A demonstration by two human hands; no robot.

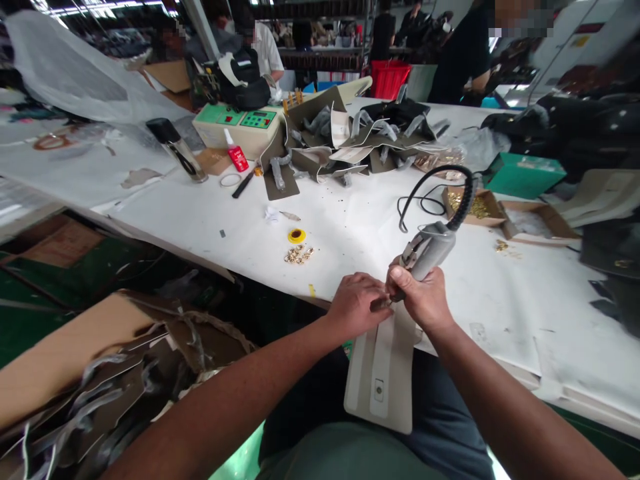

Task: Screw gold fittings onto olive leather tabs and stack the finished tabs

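Observation:
A grey electric screwdriver (434, 248) with a black coiled cable is gripped in my right hand (424, 297), its tip pointing down and left. My left hand (357, 305) lies over the upper end of a beige panel (400, 393), fingers bent near the tool's tip; whatever they hold is hidden. The panel hangs over the table edge above my lap and carries a pale strip with a small round metal piece (379, 390) near its lower end. Small gold parts (299, 255) lie in a pile beside a yellow ring-shaped item (297, 236).
On the white table (345, 220) are a red bottle (237, 155), a spray can (177, 152), a green control box (237, 123), heaped panels (320, 150) and a carton of gold parts (473, 205). A filled box (125, 373) stands lower left. People are beyond the table.

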